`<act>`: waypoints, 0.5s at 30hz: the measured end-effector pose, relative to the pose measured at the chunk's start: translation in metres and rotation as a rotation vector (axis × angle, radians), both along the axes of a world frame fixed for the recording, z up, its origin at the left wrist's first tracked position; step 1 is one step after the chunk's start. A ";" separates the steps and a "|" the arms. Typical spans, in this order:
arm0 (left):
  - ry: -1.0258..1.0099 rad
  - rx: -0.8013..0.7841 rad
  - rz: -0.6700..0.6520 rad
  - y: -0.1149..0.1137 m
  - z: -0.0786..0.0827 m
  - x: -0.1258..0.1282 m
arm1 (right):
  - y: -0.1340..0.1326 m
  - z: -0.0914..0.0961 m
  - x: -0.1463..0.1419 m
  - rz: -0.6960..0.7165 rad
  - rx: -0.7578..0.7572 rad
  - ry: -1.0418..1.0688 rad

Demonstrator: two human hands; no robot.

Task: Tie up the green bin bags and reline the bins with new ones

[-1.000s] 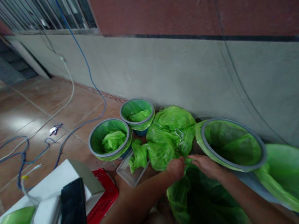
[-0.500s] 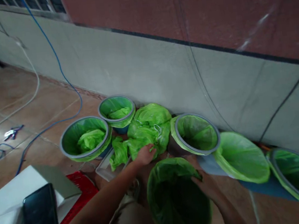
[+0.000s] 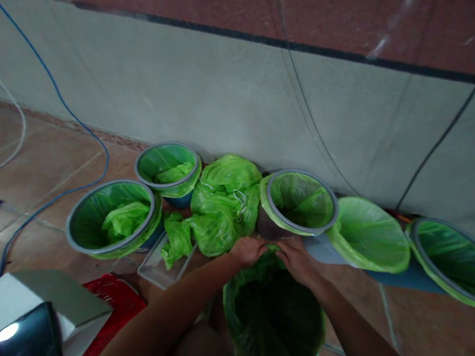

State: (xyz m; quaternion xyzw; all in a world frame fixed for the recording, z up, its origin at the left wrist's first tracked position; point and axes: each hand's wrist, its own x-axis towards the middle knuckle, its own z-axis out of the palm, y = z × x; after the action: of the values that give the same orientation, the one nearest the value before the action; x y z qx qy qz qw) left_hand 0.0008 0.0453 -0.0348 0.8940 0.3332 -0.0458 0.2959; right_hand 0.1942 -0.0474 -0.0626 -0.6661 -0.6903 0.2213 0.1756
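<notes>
A bin lined with a green plastic bag (image 3: 272, 310) stands right in front of me. My left hand (image 3: 248, 250) and my right hand (image 3: 294, 258) both pinch the bag's far rim, fingers closed on the plastic. Just beyond the hands lies a heap of crumpled green bags (image 3: 223, 205).
Several bag-lined bins stand along the grey wall: two at the left (image 3: 110, 217) (image 3: 167, 165), one centre (image 3: 301, 200), two at the right (image 3: 368, 235) (image 3: 462, 262). A clear tray (image 3: 155, 266), a red basket (image 3: 118, 298), a white box with a phone (image 3: 29, 353), and cables (image 3: 69, 113) lie on the tiled floor.
The view has swung right and down. My left hand has left the bag heap and my right hand has come up from the side; both now meet on the bag's far rim.
</notes>
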 end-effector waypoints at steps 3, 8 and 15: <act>0.088 0.007 -0.001 -0.001 0.002 -0.004 | -0.002 0.003 0.007 0.030 -0.053 0.098; 0.020 -0.122 0.092 0.008 0.011 -0.012 | -0.022 -0.006 0.015 -0.147 -0.058 0.137; -0.129 -0.304 0.400 0.034 0.010 -0.032 | -0.093 -0.033 0.004 -0.593 -0.055 -0.010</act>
State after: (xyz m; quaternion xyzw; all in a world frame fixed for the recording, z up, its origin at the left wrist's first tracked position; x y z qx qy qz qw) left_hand -0.0316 0.0797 -0.0249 0.7567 0.4730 0.0210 0.4509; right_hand 0.1980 -0.1409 -0.0956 -0.8444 -0.4600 0.1755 0.2112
